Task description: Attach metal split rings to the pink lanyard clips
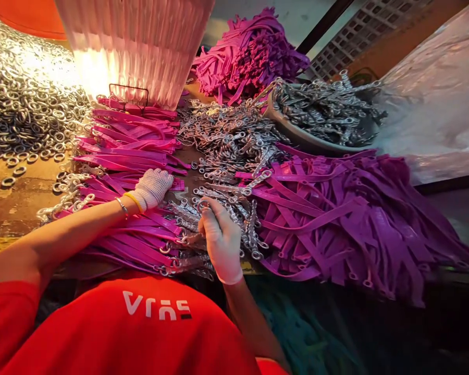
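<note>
My left hand [153, 187], in a knitted white glove, rests knuckles-up with fingers curled on a stack of pink-purple straps [128, 151] fitted with metal rings. My right hand [221, 239], in a thin white glove, is closed in a pinch around a metal clasp [203, 204] at the near edge of a heap of clasps [230, 140]. A big loose pile of purple straps [347, 219] lies right of that hand.
A mass of metal rings [19, 104] covers the left of the worn bench [15, 203]. A bowl [297, 136] of clasps stands at the back right, with another strap bundle [250, 52] and a ribbed pink lampshade [140, 41] behind.
</note>
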Demonstrator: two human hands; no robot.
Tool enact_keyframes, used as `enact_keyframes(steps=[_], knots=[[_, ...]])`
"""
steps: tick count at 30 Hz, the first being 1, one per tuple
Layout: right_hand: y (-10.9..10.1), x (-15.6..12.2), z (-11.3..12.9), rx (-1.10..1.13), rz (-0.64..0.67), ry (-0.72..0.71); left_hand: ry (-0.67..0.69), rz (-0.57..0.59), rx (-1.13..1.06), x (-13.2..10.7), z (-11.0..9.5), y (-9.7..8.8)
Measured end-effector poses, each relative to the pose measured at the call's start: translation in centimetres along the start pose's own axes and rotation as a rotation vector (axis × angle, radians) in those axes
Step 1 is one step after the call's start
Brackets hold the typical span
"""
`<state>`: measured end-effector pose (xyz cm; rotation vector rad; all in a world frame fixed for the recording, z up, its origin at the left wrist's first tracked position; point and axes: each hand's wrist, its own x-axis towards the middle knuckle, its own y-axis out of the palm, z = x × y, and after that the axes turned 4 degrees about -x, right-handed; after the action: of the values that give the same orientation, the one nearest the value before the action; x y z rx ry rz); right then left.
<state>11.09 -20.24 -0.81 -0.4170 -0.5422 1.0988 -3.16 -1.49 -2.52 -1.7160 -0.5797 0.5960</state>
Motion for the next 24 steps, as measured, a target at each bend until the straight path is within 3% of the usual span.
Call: enact_keyframes(steps=[2,4,6,8,10,15,19,24], knots=[[-0.3,0.0,0.4,0.055,0.024,0.069,0.043,-0.044,-0.022,-0.5,0.2,-0.2],[-0.3,-0.1,0.8,0.085,0.028,0.05,0.086,-0.109,-0.19,-2.1,0.4,-1.1],[0.0,-0.1,1.3,0.09,0.021,-0.029,0.088,-0.108,-0.58,-4.5,0.6,-2.4],[0.8,0.0,1.9,0.088,0.054,-0.128,0.023,-0.036,-1.018,-7.1,0.7,-3.7],[1.8,0.1,2.5,0.061,0.122,-0.224,-0.073,-0.012,-1.26,-9.5,0.4,-4.8],[3.8,0.4,4.2,-0.252,0.208,-0.389,-0.215,-0.061,-1.181,-13.0,-1.1,-5.1],[4.3,0.3,4.6,-0.5,0.214,-0.503,-0.229,-0.051,-1.095,-13.3,-1.7,-4.3],[4.8,-0.2,4.3,-0.614,0.174,-0.525,-0.146,-0.008,-1.061,-13.5,-1.7,-3.1]])
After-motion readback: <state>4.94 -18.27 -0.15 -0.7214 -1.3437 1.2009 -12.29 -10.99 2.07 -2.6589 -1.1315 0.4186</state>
